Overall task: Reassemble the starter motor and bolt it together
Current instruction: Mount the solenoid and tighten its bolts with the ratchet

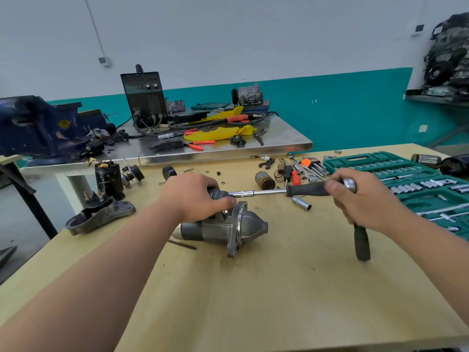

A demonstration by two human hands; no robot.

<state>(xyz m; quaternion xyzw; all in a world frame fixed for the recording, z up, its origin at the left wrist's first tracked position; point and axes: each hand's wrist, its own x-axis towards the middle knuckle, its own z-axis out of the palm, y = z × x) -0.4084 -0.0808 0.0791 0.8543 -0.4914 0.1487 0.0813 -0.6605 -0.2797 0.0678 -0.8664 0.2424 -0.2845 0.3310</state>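
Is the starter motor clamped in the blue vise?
No, the starter motor lies on the table, held by the left hand.

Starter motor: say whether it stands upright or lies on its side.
On its side: the starter motor rests lengthwise on the table, its nose cone pointing sideways, while the left hand grips its upper part.

Table (279,288): starter motor (223,228), socket set (365,156)

Bare tabletop (253,301) nearside, socket case (396,156) at right.
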